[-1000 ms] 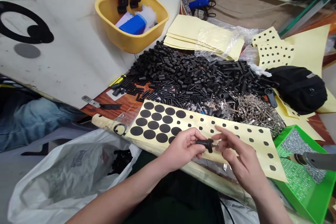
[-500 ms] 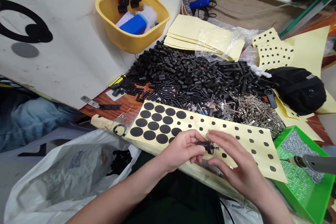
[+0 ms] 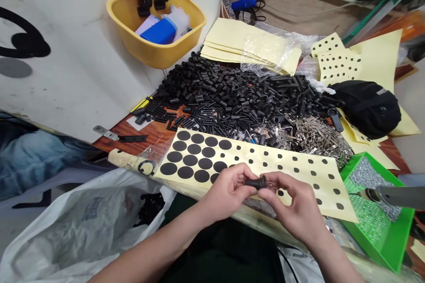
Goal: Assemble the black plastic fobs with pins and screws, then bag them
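My left hand [image 3: 233, 188] pinches a small black plastic part [image 3: 255, 183], a short cylinder with a wider rim at its right end. At that end, thin metal prongs [image 3: 269, 183] stick out. My right hand [image 3: 289, 194] is closed around the rim and prongs with thumb and fingers, partly hiding them. Beneath both hands lies a yellow sheet [image 3: 299, 177] with large black round stickers [image 3: 190, 160] on its left and smaller black dots across the rest.
Beyond the sheet spreads a heap of black plastic parts [image 3: 226, 88], with metal pieces [image 3: 318, 139] at its right. A green tray [image 3: 387, 247] of small screws stands at right, under an electric screwdriver tip [image 3: 372, 194]. A yellow bin [image 3: 156, 53] hangs at upper left; a white bag [image 3: 83, 221] sits lower left.
My right hand has moved left and closed from spread fingers onto the rimmed end of the black part. My left hand still holds it. The view has shifted slightly.
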`<state>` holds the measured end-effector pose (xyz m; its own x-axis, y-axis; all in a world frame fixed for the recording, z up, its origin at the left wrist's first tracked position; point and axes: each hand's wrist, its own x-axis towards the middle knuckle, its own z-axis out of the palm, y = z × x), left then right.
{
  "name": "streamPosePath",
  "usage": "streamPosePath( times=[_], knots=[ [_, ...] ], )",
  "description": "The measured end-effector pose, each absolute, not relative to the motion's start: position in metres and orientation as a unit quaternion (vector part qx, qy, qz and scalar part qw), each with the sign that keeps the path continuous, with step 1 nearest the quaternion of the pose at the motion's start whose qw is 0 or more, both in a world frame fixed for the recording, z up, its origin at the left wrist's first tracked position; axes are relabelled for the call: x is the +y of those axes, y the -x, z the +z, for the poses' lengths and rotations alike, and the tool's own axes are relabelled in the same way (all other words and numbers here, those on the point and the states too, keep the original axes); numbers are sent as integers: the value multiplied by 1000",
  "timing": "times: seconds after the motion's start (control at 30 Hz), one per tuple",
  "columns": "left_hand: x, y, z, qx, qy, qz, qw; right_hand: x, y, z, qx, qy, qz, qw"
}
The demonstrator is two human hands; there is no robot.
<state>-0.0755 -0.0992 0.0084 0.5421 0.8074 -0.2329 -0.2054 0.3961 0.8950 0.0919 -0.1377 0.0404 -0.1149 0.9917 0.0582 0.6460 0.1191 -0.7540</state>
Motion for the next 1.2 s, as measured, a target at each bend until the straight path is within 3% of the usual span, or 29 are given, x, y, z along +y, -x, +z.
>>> streamPosePath(
  times=[0.1,0.33,0.57,0.73,0.9,1.2],
  knots=[
    [-99,74,8,364,-470,364,717,-137,-90,39,-616,644,367,267],
    [-96,76,9,325,-404,286,806,-138,-102,38,-794,482,205,309],
    [-101,76,7,376,-542,335,673,-139,-87,34,-652,622,279,331],
    [-98,74,3,364,-420,333,761,-144,-87,30,-693,598,195,352],
    [-97,73,6,372,-406,331,766,-141,-80,30,-712,575,151,375],
    [-96,83,15,345,-420,294,786,-137,-89,32,-710,529,246,394]
  ],
)
